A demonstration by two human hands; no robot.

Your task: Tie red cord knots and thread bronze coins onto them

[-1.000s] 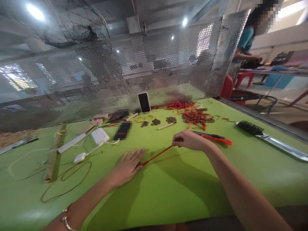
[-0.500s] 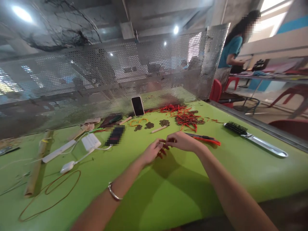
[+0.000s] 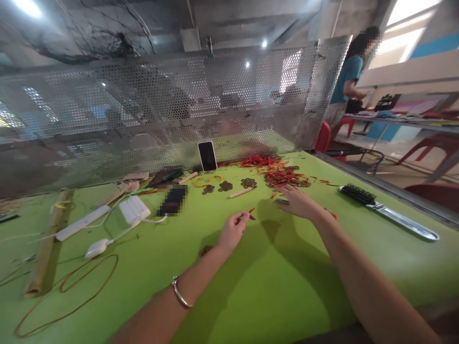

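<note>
My left hand (image 3: 232, 233) is closed in a pinch, and a short end of red cord (image 3: 252, 210) sticks out past the fingertips. Beneath that wrist, partly hidden, lies a small reddish-brown piece (image 3: 205, 251). Over to the right, my right hand (image 3: 297, 203) reaches with outstretched fingers over a dark-tipped tool (image 3: 283, 201) with orange-red parts, mostly covered by the hand. Beyond the hands are flower-shaped clusters of coins (image 3: 248, 183), a pale wooden stick (image 3: 241, 193) and a heap of red cords with coins (image 3: 283, 177).
A hairbrush (image 3: 390, 215) lies at the right. Leaning at the back is a phone (image 3: 207, 156), before a perforated metal screen (image 3: 229, 105). Leftward are a white adapter (image 3: 134, 210), cables, a bamboo tube (image 3: 48, 243) and a brown cord loop (image 3: 89, 298). A person (image 3: 349, 81) stands beyond the screen.
My hands have come apart. The right one has moved right onto the dark-tipped tool and opened its fingers; the left has drawn slightly nearer me, keeping the red cord.
</note>
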